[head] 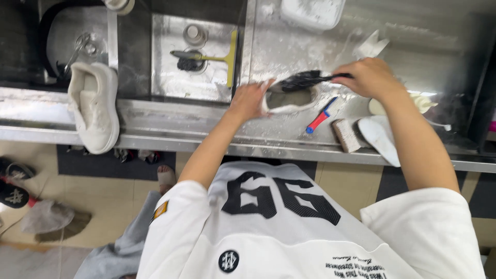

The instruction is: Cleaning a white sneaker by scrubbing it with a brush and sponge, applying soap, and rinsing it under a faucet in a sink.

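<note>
Head view looks down on a person at a wet steel counter (170,121), with a white shoe (289,98) lying on the counter's right part, just right of the sink basin (199,82). Left hand (250,98) has its fingers curled around the shoe's near-left rim, steadying it. Right hand (368,76) is closed around the handle of a dark-bristled brush (306,80), whose head rests across the shoe's opening. Just beside the shoe, toward the counter's front edge, lie a red-and-blue brush (319,118), a wooden scrub brush (346,135) and a white insole (378,137). A second white shoe (94,106) rests at the counter's left end, overhanging the front edge. A yellow-handled squeegee (223,58) lies inside the basin.
</note>
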